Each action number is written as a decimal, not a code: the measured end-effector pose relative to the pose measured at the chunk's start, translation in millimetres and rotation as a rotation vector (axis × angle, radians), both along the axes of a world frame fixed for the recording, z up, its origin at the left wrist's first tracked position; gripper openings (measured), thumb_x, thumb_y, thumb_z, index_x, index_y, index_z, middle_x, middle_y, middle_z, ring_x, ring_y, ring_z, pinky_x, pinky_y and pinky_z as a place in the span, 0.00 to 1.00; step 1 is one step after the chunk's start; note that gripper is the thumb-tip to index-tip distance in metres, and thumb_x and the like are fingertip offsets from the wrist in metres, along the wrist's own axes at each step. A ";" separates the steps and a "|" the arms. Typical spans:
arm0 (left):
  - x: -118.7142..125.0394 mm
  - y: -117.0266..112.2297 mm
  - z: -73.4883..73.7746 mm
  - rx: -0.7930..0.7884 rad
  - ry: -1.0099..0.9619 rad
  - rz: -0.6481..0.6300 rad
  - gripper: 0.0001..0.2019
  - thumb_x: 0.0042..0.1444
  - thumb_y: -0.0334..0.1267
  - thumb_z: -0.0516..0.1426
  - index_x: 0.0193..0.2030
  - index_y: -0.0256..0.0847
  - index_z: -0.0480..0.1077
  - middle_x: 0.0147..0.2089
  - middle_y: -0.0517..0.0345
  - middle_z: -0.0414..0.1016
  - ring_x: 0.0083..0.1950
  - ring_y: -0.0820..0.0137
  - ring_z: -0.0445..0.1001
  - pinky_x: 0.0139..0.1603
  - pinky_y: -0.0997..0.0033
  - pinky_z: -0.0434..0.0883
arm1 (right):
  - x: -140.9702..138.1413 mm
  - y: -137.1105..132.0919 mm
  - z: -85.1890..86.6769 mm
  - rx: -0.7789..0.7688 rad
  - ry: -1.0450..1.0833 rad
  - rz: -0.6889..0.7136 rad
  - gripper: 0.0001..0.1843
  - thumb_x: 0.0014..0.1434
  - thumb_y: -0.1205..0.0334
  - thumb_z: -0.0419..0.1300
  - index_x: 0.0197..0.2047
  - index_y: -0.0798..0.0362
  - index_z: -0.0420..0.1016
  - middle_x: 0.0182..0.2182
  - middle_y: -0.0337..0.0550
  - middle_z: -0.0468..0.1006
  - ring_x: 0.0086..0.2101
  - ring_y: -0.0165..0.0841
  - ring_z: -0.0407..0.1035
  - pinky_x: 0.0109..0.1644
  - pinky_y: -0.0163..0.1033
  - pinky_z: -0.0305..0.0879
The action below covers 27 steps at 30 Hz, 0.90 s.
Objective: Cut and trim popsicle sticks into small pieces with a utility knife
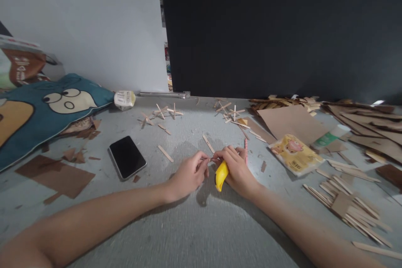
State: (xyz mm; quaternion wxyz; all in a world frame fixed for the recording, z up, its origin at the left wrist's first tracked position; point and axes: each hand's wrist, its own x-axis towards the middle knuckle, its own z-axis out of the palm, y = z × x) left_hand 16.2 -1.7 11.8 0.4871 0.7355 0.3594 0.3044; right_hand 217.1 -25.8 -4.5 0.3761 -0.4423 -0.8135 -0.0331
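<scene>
My left hand [188,174] and my right hand [237,167] meet at the middle of the grey floor, fingertips pinched together on a small wooden stick piece [211,159] between them. A yellow tool [221,174], perhaps a cutter or glue bottle, is gripped in my right hand and pokes out below the palm. A thin red stick [246,150] lies just behind my right hand. A loose wooden stick [208,143] lies just beyond the fingers.
A black phone [127,157] lies to the left. Glued stick crosses [166,112] and loose sticks are scattered further back. Cardboard sheets [290,121], a yellow packet [295,153] and a stick pile [348,207] fill the right. A blue cushion [40,111] sits at left.
</scene>
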 end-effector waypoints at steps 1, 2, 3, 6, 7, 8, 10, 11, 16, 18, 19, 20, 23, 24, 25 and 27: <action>-0.2 -0.2 0.1 -0.010 -0.003 -0.008 0.16 0.74 0.52 0.50 0.44 0.43 0.67 0.27 0.65 0.71 0.20 0.76 0.65 0.25 0.74 0.62 | -0.1 0.2 -0.7 -0.002 0.000 0.001 0.07 0.72 0.72 0.55 0.46 0.50 0.70 0.37 0.40 0.78 0.39 0.39 0.70 0.49 0.45 0.51; -0.4 -0.2 0.3 -0.027 -0.008 -0.018 0.17 0.74 0.53 0.50 0.44 0.42 0.67 0.28 0.65 0.72 0.21 0.76 0.65 0.25 0.74 0.62 | -0.2 0.4 -1.3 -0.002 0.003 -0.001 0.08 0.71 0.72 0.55 0.46 0.50 0.70 0.36 0.40 0.78 0.39 0.39 0.70 0.48 0.45 0.51; -0.6 -0.2 0.4 -0.052 -0.020 -0.026 0.18 0.74 0.54 0.50 0.44 0.42 0.67 0.28 0.64 0.72 0.21 0.76 0.66 0.25 0.74 0.62 | -0.3 0.4 -1.9 -0.003 0.006 -0.006 0.08 0.70 0.73 0.55 0.45 0.50 0.70 0.36 0.41 0.78 0.39 0.39 0.70 0.48 0.45 0.51; -0.6 1.6 0.5 -0.191 -0.092 -0.045 0.21 0.72 0.59 0.50 0.45 0.42 0.67 0.30 0.63 0.73 0.22 0.75 0.68 0.24 0.74 0.61 | -0.3 0.2 -3.2 -0.011 0.017 -0.028 0.08 0.70 0.73 0.55 0.45 0.50 0.70 0.36 0.42 0.79 0.39 0.41 0.70 0.48 0.46 0.51; -0.6 2.7 0.2 -0.246 -0.120 -0.054 0.22 0.71 0.61 0.50 0.46 0.42 0.68 0.31 0.63 0.74 0.22 0.75 0.69 0.23 0.74 0.59 | -0.2 0.1 -3.4 -0.009 0.025 -0.038 0.08 0.71 0.72 0.55 0.45 0.50 0.70 0.36 0.42 0.79 0.39 0.41 0.70 0.48 0.46 0.52; -0.6 4.0 -0.1 -0.295 -0.144 -0.069 0.23 0.70 0.62 0.52 0.47 0.41 0.68 0.31 0.62 0.74 0.22 0.75 0.70 0.23 0.74 0.58 | 0.0 0.1 -3.5 -0.007 0.034 -0.048 0.08 0.71 0.72 0.54 0.45 0.49 0.70 0.36 0.42 0.79 0.39 0.41 0.70 0.49 0.47 0.52; -0.7 6.7 -1.3 -0.350 -0.175 -0.115 0.24 0.68 0.62 0.56 0.50 0.40 0.69 0.32 0.61 0.75 0.23 0.76 0.70 0.23 0.74 0.57 | 0.1 0.3 -3.5 -0.003 0.060 -0.063 0.08 0.71 0.71 0.54 0.44 0.49 0.70 0.35 0.42 0.79 0.38 0.42 0.71 0.49 0.47 0.52; -0.8 7.8 -2.1 -0.351 -0.184 -0.138 0.24 0.67 0.61 0.58 0.51 0.40 0.70 0.33 0.60 0.76 0.23 0.76 0.69 0.24 0.74 0.57 | -0.1 0.6 -3.5 -0.003 0.075 -0.066 0.08 0.71 0.71 0.54 0.43 0.48 0.69 0.34 0.42 0.79 0.38 0.42 0.71 0.49 0.47 0.52; -1.3 9.9 -6.0 -0.313 -0.189 -0.203 0.24 0.67 0.60 0.60 0.54 0.40 0.70 0.37 0.57 0.78 0.25 0.76 0.70 0.25 0.74 0.59 | -4.8 0.7 -2.6 -0.039 0.192 -0.070 0.08 0.69 0.70 0.55 0.39 0.48 0.69 0.32 0.39 0.78 0.36 0.39 0.71 0.48 0.46 0.54; -1.3 9.4 -5.4 -0.294 -0.191 -0.196 0.23 0.67 0.59 0.60 0.52 0.40 0.70 0.37 0.58 0.78 0.26 0.75 0.71 0.25 0.74 0.60 | -8.1 -1.7 -0.3 -0.075 0.262 -0.069 0.08 0.70 0.67 0.55 0.37 0.48 0.68 0.31 0.38 0.77 0.34 0.37 0.70 0.46 0.45 0.55; -1.3 9.0 -4.5 -0.280 -0.190 -0.185 0.21 0.67 0.58 0.60 0.50 0.40 0.70 0.36 0.59 0.77 0.26 0.75 0.71 0.26 0.74 0.61 | -9.9 -3.7 1.4 -0.101 0.301 -0.060 0.08 0.71 0.65 0.56 0.37 0.48 0.68 0.30 0.38 0.77 0.33 0.37 0.70 0.45 0.45 0.56; -1.2 8.4 -3.2 -0.266 -0.186 -0.172 0.20 0.68 0.57 0.59 0.48 0.40 0.70 0.34 0.60 0.75 0.26 0.75 0.70 0.27 0.74 0.61 | -11.8 -6.0 3.3 -0.131 0.339 -0.042 0.08 0.72 0.64 0.55 0.37 0.48 0.68 0.30 0.37 0.77 0.32 0.36 0.70 0.44 0.45 0.57; -0.4 6.3 0.0 -0.250 -0.183 -0.147 0.17 0.68 0.53 0.58 0.39 0.41 0.70 0.27 0.64 0.69 0.26 0.75 0.68 0.28 0.74 0.62 | -17.9 -13.8 7.4 -0.222 0.414 0.032 0.09 0.75 0.60 0.54 0.39 0.47 0.69 0.31 0.38 0.78 0.32 0.36 0.71 0.44 0.44 0.60; 0.0 5.8 0.3 -0.255 -0.189 -0.147 0.16 0.68 0.52 0.58 0.37 0.41 0.69 0.26 0.65 0.68 0.25 0.76 0.67 0.28 0.74 0.62 | -20.0 -16.1 7.6 -0.233 0.424 0.046 0.10 0.76 0.59 0.54 0.40 0.47 0.69 0.31 0.39 0.78 0.33 0.37 0.71 0.44 0.44 0.61; 0.5 5.6 0.1 -0.265 -0.199 -0.148 0.17 0.68 0.52 0.59 0.35 0.41 0.68 0.25 0.66 0.67 0.24 0.76 0.66 0.27 0.75 0.61 | -22.3 -18.0 7.1 -0.229 0.429 0.059 0.10 0.76 0.59 0.53 0.40 0.47 0.69 0.31 0.39 0.78 0.34 0.37 0.71 0.44 0.44 0.61; 1.8 6.8 -1.3 -0.295 -0.236 -0.131 0.18 0.67 0.53 0.59 0.34 0.42 0.66 0.24 0.67 0.66 0.23 0.76 0.65 0.26 0.75 0.61 | -26.6 -21.1 4.8 -0.191 0.410 0.097 0.10 0.77 0.60 0.53 0.40 0.47 0.69 0.31 0.39 0.77 0.34 0.37 0.71 0.44 0.44 0.60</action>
